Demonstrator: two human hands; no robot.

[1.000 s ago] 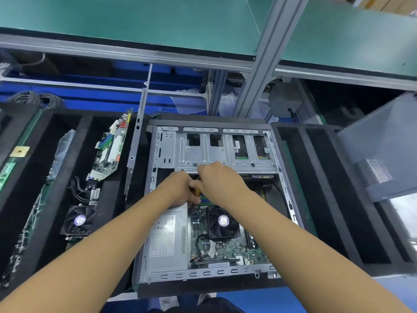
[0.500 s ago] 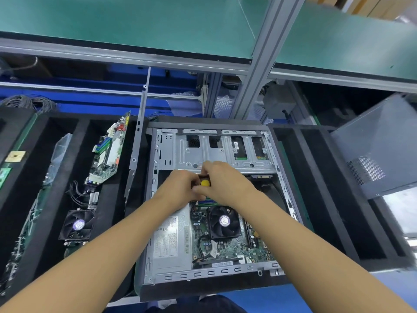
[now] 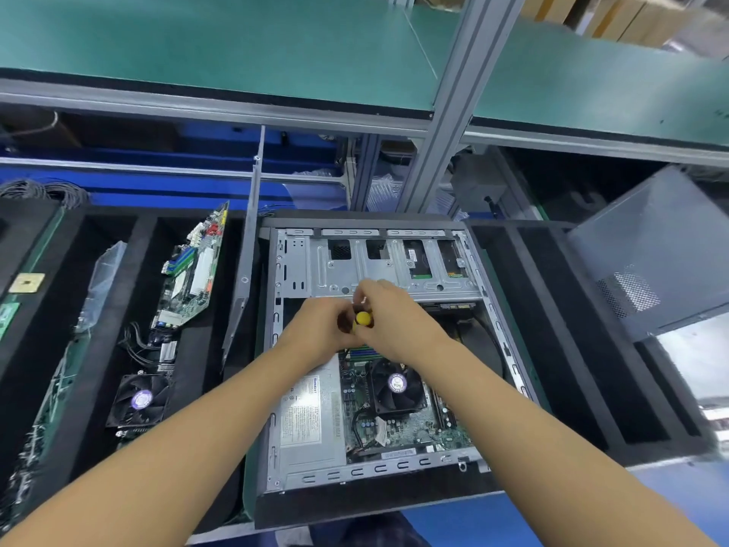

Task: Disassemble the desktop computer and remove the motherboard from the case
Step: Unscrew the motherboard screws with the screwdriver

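An open grey computer case (image 3: 276, 388) lies flat in front of me. Inside it sit the green motherboard (image 3: 418, 428), a black CPU fan (image 3: 396, 384) and a silver power supply (image 3: 311, 412). A metal drive cage (image 3: 339, 270) spans the far end. A yellow-handled screwdriver (image 3: 363, 319) stands upright over the motherboard's far edge. My left hand (image 3: 315, 329) and my right hand (image 3: 394, 321) meet around it, fingers closed on the handle. The tip is hidden by my hands.
Black foam trays flank the case. The left tray (image 3: 98, 349) holds another motherboard (image 3: 193, 270), a loose fan (image 3: 140, 400) and cables. A grey side panel (image 3: 655, 250) leans at the right. A green shelf (image 3: 197, 45) on aluminium posts overhangs the back.
Both hands stayed over the motherboard's far edge. The yellow handle end shows more plainly between them now. The view shifted slightly.
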